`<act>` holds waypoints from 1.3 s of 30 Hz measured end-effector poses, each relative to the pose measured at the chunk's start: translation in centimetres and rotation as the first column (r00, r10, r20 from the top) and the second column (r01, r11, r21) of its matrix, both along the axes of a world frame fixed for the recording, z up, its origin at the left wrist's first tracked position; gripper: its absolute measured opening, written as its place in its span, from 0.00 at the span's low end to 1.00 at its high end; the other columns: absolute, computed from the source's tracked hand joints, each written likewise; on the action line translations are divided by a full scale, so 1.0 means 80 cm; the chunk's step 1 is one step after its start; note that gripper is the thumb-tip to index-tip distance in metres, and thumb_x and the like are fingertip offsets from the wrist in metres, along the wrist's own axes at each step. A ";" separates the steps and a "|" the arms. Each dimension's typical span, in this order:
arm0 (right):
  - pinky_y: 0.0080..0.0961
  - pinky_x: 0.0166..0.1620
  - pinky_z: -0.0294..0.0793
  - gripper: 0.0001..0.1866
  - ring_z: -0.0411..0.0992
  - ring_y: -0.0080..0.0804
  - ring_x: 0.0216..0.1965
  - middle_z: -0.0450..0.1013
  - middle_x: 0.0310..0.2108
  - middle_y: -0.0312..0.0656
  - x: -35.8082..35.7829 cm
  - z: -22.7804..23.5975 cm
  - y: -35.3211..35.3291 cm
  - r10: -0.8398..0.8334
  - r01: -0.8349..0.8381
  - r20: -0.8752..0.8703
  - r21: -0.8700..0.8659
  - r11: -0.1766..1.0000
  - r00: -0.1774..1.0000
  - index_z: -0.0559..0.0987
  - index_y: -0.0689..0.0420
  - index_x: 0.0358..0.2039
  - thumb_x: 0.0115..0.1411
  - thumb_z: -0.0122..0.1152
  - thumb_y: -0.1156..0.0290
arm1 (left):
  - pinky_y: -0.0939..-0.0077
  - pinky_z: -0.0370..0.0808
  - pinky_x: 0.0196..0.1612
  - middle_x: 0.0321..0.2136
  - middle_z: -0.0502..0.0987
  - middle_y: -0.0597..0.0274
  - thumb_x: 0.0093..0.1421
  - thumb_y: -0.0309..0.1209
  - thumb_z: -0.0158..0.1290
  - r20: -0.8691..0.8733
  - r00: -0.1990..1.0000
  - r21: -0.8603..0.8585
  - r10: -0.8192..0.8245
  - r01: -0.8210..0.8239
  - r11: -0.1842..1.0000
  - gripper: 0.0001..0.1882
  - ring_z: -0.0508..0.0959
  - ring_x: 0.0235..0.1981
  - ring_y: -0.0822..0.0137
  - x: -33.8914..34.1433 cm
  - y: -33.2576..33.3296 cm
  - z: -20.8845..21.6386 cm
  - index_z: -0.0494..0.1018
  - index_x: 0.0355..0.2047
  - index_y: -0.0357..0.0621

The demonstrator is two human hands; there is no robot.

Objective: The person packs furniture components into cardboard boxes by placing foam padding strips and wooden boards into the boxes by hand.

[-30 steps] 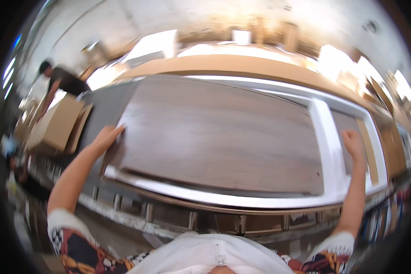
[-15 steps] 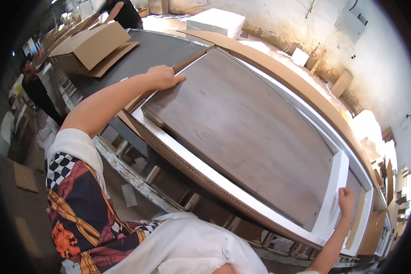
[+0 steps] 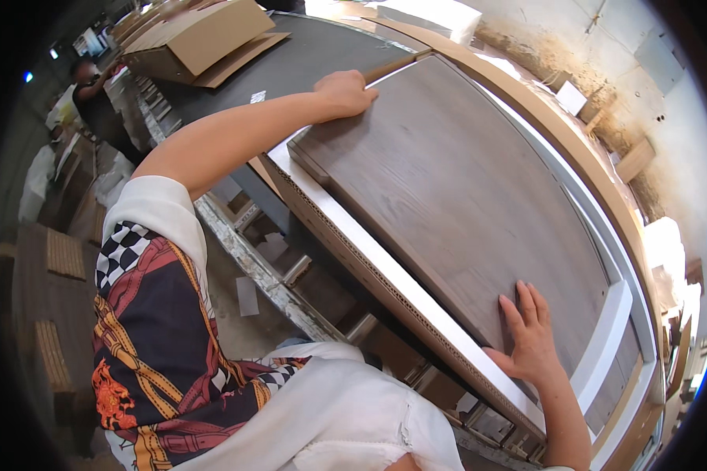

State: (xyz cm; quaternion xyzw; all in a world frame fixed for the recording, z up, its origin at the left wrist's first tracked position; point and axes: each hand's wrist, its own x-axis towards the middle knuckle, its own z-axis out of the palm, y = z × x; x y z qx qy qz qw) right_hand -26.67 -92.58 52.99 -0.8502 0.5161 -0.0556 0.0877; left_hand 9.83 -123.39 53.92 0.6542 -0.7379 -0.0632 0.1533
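A wood-grain grey-brown panel (image 3: 448, 180) lies flat inside a long open cardboard carton (image 3: 416, 322), with white foam strips (image 3: 385, 259) along its sides. At the far left end, my left hand (image 3: 346, 96) is closed over the end edge of the carton, its thumb by the panel; its fingertips are partly hidden. My right hand (image 3: 532, 337) rests open near the panel's near right part, fingers spread on the wood and thumb toward the near foam strip. Just right of it, a white foam crosspiece (image 3: 605, 334) lies across the panel's right end.
A brown cardboard box (image 3: 204, 43) with an open flap sits on the dark table surface (image 3: 322, 47) at far left. Another person (image 3: 102, 106) stands beyond it. A worn metal frame (image 3: 251, 259) runs below the carton. White wrapped goods (image 3: 432, 17) lie near the wall.
My right hand has let go of the foam crosspiece and moved left onto the panel, its fingers now spread. My left hand stays at the carton's end. The whole view has shifted.
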 end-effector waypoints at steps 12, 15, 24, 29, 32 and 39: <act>0.52 0.54 0.56 0.39 0.53 0.55 0.58 0.57 0.56 0.53 0.006 -0.011 -0.006 0.030 -0.042 -0.083 -0.141 0.989 0.996 0.70 0.53 0.49 0.31 0.67 0.61 | 0.58 0.71 0.36 0.25 0.77 0.46 0.55 0.50 0.46 0.103 0.994 -0.052 -0.035 0.041 0.998 0.25 0.76 0.31 0.48 0.002 -0.007 0.020 0.76 0.22 0.37; 0.50 0.52 0.60 0.36 0.56 0.54 0.56 0.59 0.54 0.53 0.009 -0.011 -0.004 0.053 -0.062 -0.071 -0.124 0.990 0.996 0.71 0.53 0.47 0.32 0.67 0.60 | 0.58 0.72 0.36 0.25 0.77 0.46 0.55 0.50 0.46 0.124 0.987 -0.043 -0.101 0.107 0.993 0.25 0.77 0.31 0.48 0.016 -0.001 0.006 0.76 0.24 0.37; 0.50 0.55 0.56 0.36 0.53 0.55 0.57 0.58 0.55 0.55 0.016 -0.013 -0.008 -0.010 -0.001 -0.117 -0.091 0.996 0.993 0.70 0.52 0.50 0.38 0.66 0.56 | 0.60 0.71 0.40 0.30 0.76 0.47 0.59 0.49 0.41 0.474 0.835 0.071 -0.280 0.281 0.957 0.25 0.76 0.35 0.49 -0.024 -0.012 0.030 0.76 0.28 0.38; 0.51 0.60 0.46 0.36 0.47 0.57 0.61 0.51 0.60 0.55 0.015 -0.010 -0.013 -0.060 0.063 -0.078 0.039 0.997 0.995 0.67 0.49 0.54 0.47 0.60 0.45 | 0.62 0.40 0.64 0.62 0.45 0.47 0.60 0.56 0.35 0.336 0.792 0.041 -0.510 0.528 0.848 0.37 0.44 0.64 0.50 -0.032 -0.018 -0.018 0.51 0.60 0.42; 0.52 0.61 0.36 0.38 0.38 0.55 0.64 0.44 0.62 0.55 -0.017 -0.043 -0.006 -0.152 0.153 -0.016 0.098 0.983 0.988 0.65 0.51 0.56 0.50 0.53 0.41 | 0.63 0.39 0.64 0.62 0.46 0.46 0.61 0.56 0.34 0.359 0.787 0.041 -0.502 0.524 0.851 0.37 0.43 0.64 0.51 -0.030 -0.026 -0.050 0.49 0.61 0.42; 0.53 0.61 0.31 0.41 0.34 0.54 0.65 0.40 0.63 0.57 -0.019 -0.063 -0.004 -0.116 0.132 -0.105 0.162 0.978 0.988 0.60 0.52 0.59 0.51 0.50 0.39 | 0.59 0.36 0.64 0.63 0.42 0.45 0.59 0.60 0.30 0.262 0.817 0.160 -0.514 0.488 0.858 0.41 0.38 0.65 0.52 -0.027 -0.028 -0.111 0.46 0.62 0.42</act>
